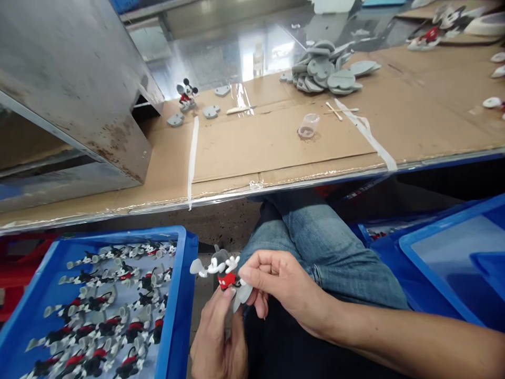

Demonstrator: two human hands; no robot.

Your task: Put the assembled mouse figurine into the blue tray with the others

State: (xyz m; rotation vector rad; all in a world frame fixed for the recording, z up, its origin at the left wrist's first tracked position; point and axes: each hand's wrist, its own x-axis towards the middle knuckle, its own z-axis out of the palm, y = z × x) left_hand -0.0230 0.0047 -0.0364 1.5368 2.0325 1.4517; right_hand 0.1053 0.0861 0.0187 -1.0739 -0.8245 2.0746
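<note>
Above my lap a small Mickey Mouse figurine [226, 278] with red shorts and a grey base lies tilted on its side between my hands. My left hand [221, 331] grips its lower side from below, thumb near the red shorts. Pinched at the base end, my right hand [272, 279] has its thumb and fingers on the grey base [242, 296]. Part of the base is hidden behind the fingers. To the left, a blue tray [179, 295] bears rows of similar figurines [97, 329] lying down.
A cardboard-covered table [256, 142] runs ahead, with a pile of grey bases [325, 68], a small clear cup [308, 126], cotton swabs [334, 111] and a standing figurine [187, 95]. A metal box [74, 79] stands left. Blue bins [445, 263] are at the right.
</note>
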